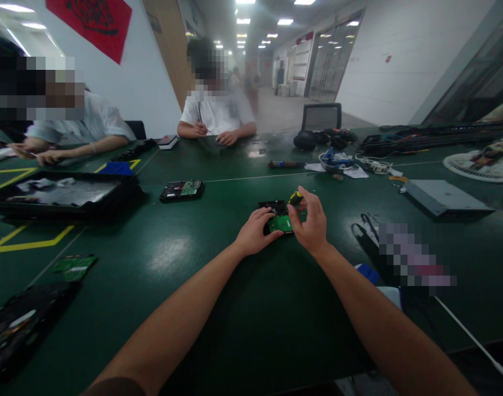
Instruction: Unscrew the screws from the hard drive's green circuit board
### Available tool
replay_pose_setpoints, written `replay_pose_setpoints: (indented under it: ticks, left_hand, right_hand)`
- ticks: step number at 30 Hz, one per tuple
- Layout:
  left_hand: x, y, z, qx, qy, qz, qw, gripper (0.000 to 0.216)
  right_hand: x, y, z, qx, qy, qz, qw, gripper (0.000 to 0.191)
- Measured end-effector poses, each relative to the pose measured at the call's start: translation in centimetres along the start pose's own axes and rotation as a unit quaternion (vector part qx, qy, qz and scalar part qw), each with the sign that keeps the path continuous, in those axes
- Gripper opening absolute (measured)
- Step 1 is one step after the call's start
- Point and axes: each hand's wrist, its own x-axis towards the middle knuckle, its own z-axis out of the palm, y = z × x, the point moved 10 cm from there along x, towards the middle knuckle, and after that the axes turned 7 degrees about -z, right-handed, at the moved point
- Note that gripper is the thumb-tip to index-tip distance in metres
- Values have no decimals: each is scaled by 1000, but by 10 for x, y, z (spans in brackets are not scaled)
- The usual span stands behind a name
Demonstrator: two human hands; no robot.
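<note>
From where I stand, right hand [311,220] has thumb and fingers clamped on the yellow-and-black screwdriver [294,198], left hand [255,232] clamped about the left end of the green-board device [281,224], lying between both sets of fingers; screwdriver tip not made out. Risk, my guess: left grip loosens or driver tilts, device swivels, tip skids and scratches the board. Count: one screwdriver, one device in hand, one similar device [182,190] left of the left fingers, one grey box [447,197] well right of the right fingers.
</note>
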Motion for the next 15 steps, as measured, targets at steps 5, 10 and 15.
replay_pose_setpoints:
  ticks: [5,10,15]
  left_hand:
    - [0,0,0,1,-2,-3,1000,61]
    - [0,1,-1,-4,-2,-5,1000,61]
    - [0,1,-1,-3,-1,-4,1000,62]
  right_hand:
    - [0,-1,2,-2,-11,-3,1000,62]
    - [0,0,2,-8,-10,4,1000,62]
    - [0,-2,3,-7,-18,-1,1000,65]
